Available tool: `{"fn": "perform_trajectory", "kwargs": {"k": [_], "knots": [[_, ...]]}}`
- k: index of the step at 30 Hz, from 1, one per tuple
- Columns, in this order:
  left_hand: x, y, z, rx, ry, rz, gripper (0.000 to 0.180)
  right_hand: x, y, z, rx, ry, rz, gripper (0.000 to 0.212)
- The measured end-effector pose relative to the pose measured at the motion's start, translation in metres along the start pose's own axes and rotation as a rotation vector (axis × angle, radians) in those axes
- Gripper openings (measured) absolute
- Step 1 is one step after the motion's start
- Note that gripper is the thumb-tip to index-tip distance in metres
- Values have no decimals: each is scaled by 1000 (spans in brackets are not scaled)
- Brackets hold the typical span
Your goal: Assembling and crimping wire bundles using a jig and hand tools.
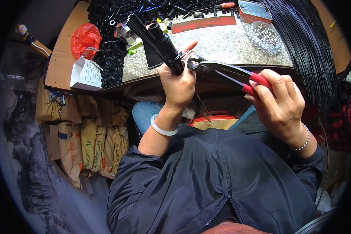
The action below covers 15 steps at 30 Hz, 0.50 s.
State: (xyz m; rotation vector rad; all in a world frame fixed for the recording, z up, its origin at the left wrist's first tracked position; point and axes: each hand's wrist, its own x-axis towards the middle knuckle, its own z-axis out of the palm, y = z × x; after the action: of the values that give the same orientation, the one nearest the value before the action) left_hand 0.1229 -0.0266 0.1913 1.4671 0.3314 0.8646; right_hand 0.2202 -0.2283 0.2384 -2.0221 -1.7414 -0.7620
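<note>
My left hand (178,86) is wrapped round a bundle of thin black rods with thick black tubes, which looks like a folded umbrella frame (164,47). It slants up and away to the left, and my thumb and a finger point toward the right. In my right hand (280,102) are pliers with red handles (257,82), their handles somewhat apart. The dark metal jaws (194,64) are beside my left fingers, close to a thin wire (186,54) at the bundle. Whether the jaws grip the wire I cannot tell.
Small black parts (111,58) heap along the table's left and back. Long black rods (310,50) drape over its right edge. A glass dish (265,37), a red tin (254,11), a white box (86,74) and a red bag (85,40) stand there. Sacks (70,148) are below left.
</note>
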Motion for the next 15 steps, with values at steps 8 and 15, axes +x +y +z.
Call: {"fn": "perform_trajectory", "kwargs": {"k": [8, 15], "knots": [[1, -1, -1, 16, -17, 20, 35, -1, -3, 2, -22, 6, 5, 35], [1, -2, 0, -37, 23, -29, 31, -1, -2, -1, -22, 2, 25, 39]]}}
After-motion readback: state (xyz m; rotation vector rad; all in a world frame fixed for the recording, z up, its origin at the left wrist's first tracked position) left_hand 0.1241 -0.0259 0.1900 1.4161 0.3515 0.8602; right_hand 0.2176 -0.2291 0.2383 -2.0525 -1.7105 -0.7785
